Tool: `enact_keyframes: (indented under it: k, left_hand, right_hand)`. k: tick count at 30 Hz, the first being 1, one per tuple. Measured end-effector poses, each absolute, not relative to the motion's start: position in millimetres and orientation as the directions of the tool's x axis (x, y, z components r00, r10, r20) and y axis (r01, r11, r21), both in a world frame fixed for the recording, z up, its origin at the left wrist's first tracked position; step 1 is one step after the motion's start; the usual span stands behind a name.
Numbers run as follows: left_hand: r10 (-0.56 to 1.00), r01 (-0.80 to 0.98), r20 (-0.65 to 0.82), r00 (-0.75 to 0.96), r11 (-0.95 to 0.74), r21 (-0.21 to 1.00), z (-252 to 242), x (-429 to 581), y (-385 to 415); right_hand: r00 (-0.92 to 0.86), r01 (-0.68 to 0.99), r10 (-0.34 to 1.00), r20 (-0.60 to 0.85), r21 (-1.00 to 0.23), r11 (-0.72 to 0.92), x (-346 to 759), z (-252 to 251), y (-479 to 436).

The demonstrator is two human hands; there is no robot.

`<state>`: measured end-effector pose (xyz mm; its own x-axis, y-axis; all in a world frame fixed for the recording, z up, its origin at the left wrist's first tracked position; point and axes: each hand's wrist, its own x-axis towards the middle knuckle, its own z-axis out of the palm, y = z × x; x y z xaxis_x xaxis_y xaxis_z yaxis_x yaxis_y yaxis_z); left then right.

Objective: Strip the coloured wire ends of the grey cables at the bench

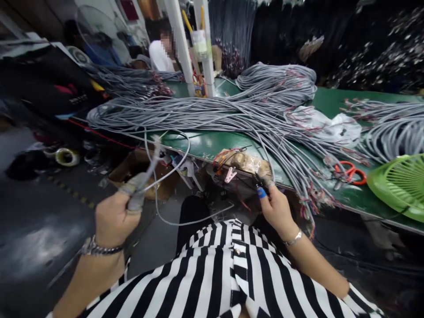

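The left hand [127, 210], its fingertips covered in grey, is closed around a grey cable [169, 175] out in front of the worktop's [331, 100] front edge, toward the left. The cable loops up over that edge, and a length also hangs below it, curving across above the person's lap.

The right hand [276, 207], blue tape on its thumb, is at the middle of the front edge. Its thumb and fingers come together by a small dark thing; from where I stand I can't tell whether they're clamped on it. Just beside its fingertips, a taped block [250, 164] sits along the edge, and a pink clothes peg [230, 175] is on the block's near side.

A big bundle of grey cables [212, 110] stretches across the worktop, its coloured wire ends spilling over the front edge on the right. Beyond them, near the right corner, are red-handled scissors [351, 172] next to a green slatted plastic piece [397, 183]. Someone in white [160, 55] is beyond the back edge.
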<state>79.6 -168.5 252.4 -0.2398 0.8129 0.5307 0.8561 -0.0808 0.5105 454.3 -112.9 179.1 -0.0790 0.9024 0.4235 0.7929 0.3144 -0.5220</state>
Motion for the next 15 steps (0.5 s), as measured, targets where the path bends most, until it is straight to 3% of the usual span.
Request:
enact_keyframes:
  k: [3, 5, 8, 11, 15]
  left_hand:
    - [0.932, 0.942, 0.312, -0.186, 0.079, 0.325, 226.1, 50.8, -191.5]
    - [0.986, 0.909, 0.107, -0.124, 0.069, 0.412, 209.4, 48.2, -199.0]
    - [0.991, 0.740, -0.130, 0.015, 0.076, 0.668, 187.3, 64.6, -201.9]
    - [0.971, 0.625, -0.161, 0.175, 0.017, 0.781, 172.2, 89.8, -196.3]
    - [0.911, 0.604, -0.028, 0.411, -0.249, 0.757, 161.2, 111.4, -182.0]
  right_hand:
    - [-0.061, 0.887, 0.873, 0.483, -0.375, 0.270, 451.1, 191.1, -83.9]
    - [-0.042, 0.924, 0.856, 0.515, -0.305, 0.229, 450.0, 203.3, -64.3]
    - [-0.028, 0.953, 0.820, 0.571, -0.233, 0.195, 443.5, 223.2, -53.8]
    - [-0.096, 0.910, 0.791, 0.604, -0.268, 0.315, 424.8, 231.5, -74.3]
    - [-0.509, 0.622, 0.797, 0.324, -0.502, 0.601, 395.7, 214.5, -111.8]
